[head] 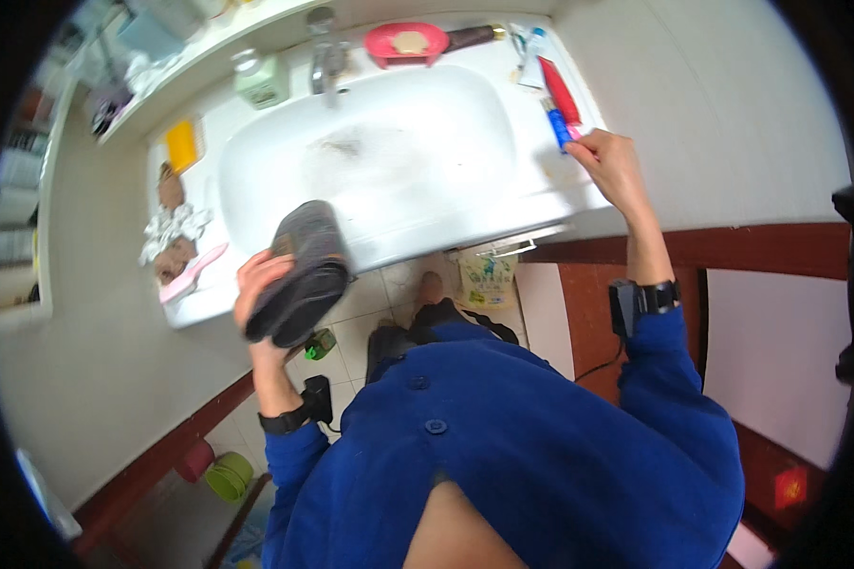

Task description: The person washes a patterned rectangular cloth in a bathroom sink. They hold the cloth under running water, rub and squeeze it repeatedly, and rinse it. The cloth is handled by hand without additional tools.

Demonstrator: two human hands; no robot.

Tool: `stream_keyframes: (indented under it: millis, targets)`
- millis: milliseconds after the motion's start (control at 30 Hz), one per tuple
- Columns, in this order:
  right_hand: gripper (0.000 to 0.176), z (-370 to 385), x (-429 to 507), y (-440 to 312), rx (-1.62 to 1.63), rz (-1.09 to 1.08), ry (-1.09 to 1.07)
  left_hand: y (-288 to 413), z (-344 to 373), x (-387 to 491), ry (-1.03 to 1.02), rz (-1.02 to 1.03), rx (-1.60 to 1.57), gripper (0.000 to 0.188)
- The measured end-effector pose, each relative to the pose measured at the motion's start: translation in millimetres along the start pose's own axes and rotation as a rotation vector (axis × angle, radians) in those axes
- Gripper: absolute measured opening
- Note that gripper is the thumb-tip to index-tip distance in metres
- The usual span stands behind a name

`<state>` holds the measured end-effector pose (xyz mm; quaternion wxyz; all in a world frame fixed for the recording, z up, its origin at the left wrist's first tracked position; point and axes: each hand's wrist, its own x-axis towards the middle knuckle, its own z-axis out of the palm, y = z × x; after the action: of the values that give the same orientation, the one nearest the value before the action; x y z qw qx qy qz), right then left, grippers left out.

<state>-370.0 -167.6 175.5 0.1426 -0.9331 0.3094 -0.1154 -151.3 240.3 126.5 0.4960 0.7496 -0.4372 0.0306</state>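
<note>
My left hand grips a dark, soft, folded item, possibly a pouch or case, over the front left edge of the white washbasin. At the counter's right side, my right hand has its thumb and fingers on the lower end of a blue tube-like item. A red tube and a small pink thing lie right beside it. Behind them are a white tube and other small items. Dark smudges mark the inside of the basin.
A tap, a green pump bottle and a pink soap dish stand along the back. On the left lie a yellow item, crumpled white tissue and a pink brush. Shelves rise at left.
</note>
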Motion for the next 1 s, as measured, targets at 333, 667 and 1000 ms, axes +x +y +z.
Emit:
stream_keyframes:
  millis: [333,667,1000]
  targets:
    - [0.02,6.1,-46.6,-62.3,0.101,-0.02,0.009,-7.8,21.8,-50.6,0.073,-0.079,0.143,0.024]
    - [0.018,28.7,-89.9,-119.7,0.22,-0.174,-0.041,-85.5,34.8,-46.9,-0.075,-0.064,0.253,0.035]
    - [0.021,24.7,-39.0,-174.1,0.172,-0.412,-0.063,-76.3,-0.5,-34.0,-0.437,-0.089,0.433,0.067]
